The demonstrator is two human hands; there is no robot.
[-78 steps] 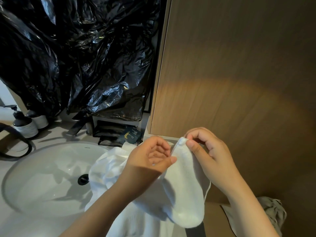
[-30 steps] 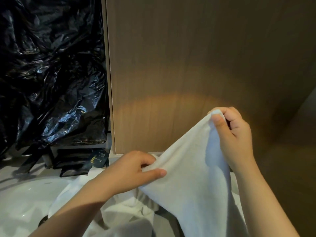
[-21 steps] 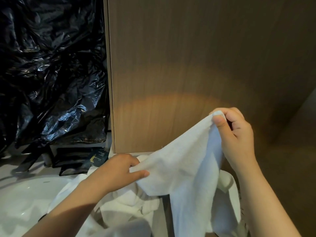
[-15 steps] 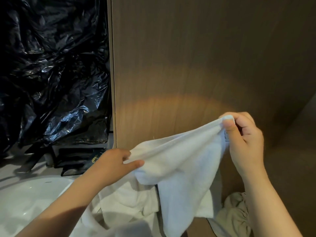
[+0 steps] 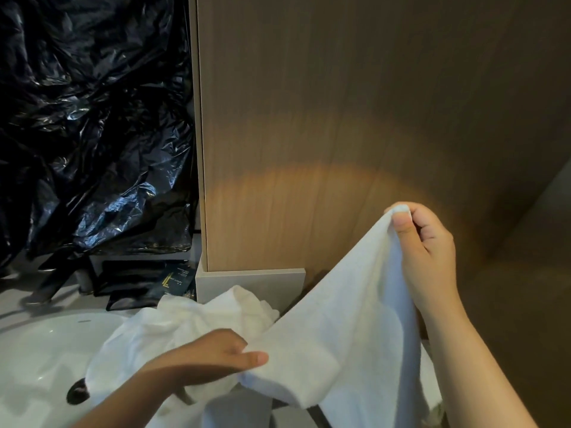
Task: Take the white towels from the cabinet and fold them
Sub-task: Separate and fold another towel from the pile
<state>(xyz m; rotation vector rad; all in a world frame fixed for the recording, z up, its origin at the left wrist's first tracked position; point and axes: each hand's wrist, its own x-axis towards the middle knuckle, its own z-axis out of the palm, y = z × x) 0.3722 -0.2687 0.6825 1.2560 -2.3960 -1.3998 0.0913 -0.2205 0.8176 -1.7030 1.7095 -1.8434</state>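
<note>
Holds the white towel (image 5: 349, 335) aloft before the wood panel (image 5: 340, 118), right grip (image 5: 429, 245) pinching one corner high, left grip (image 5: 204, 356) pinching an edge low. Slants up rightward along its long axis — left grip nearer the crumpled heap (image 5: 197, 316).

i've only the one wide head-worn camera: it looks forward and down, close over the left hand (image 5: 213, 356) and right hand (image 5: 429, 251), facing the tan wood-grain upright panel (image 5: 340, 118).
</note>
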